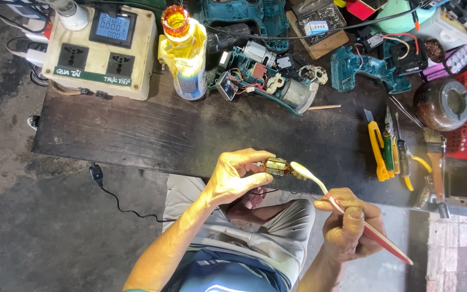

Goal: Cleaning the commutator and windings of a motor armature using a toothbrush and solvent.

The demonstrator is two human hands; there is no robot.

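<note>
Yellow liquid [186, 51] in plastic bottle [189, 81]

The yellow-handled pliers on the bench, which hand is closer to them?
Right. The right hand, holding a toothbrush, sits just below-left of the pliers; the left hand, gripping the small motor armature, is farther left.

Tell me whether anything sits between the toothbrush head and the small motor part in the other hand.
Nothing visible does. The left hand holds the motor part up off the bench, and the toothbrush in the right hand already has its head against it.
</note>
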